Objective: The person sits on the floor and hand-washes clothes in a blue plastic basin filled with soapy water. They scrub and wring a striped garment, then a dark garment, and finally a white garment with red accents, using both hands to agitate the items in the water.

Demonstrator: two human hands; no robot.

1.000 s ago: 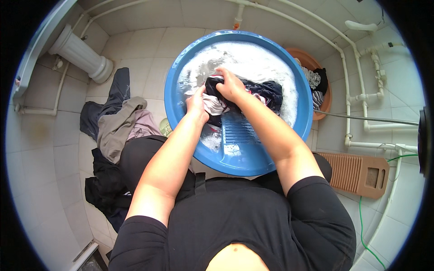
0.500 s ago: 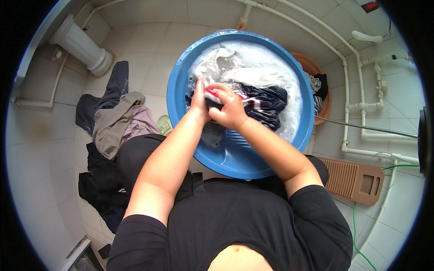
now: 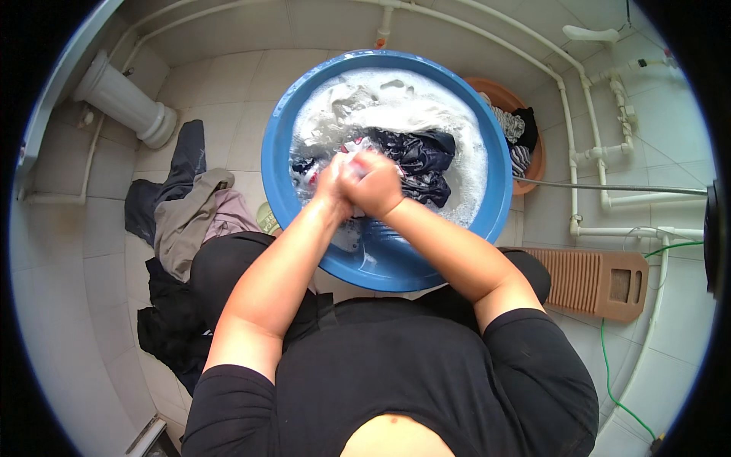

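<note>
A round blue basin (image 3: 499, 186) of foamy water stands in front of me. A dark navy garment (image 3: 419, 156) with white and red parts lies bunched in it. My left hand (image 3: 329, 186) and my right hand (image 3: 373, 183) are pressed together over the basin, closed on the garment's white-and-red part. Some fingers are hidden, and the hands are slightly blurred. White cloth (image 3: 411, 114) lies in the suds beyond the navy garment. Below my hands, a ridged patch of the basin shows through the water.
On the right lie a brown washboard (image 3: 560, 280) and an orange basin (image 3: 539, 164) holding clothes. A grey hose (image 3: 609, 185) and white pipes (image 3: 571, 152) run nearby. Grey, beige and pink clothes (image 3: 183, 221) and black clothes (image 3: 171, 324) lie on the left floor. A white pedestal (image 3: 126, 99) stands behind.
My hands have come together and closed over the garment; before, the left was flat with fingers straight. The navy cloth is bunched closer to them. The view has shifted slightly.
</note>
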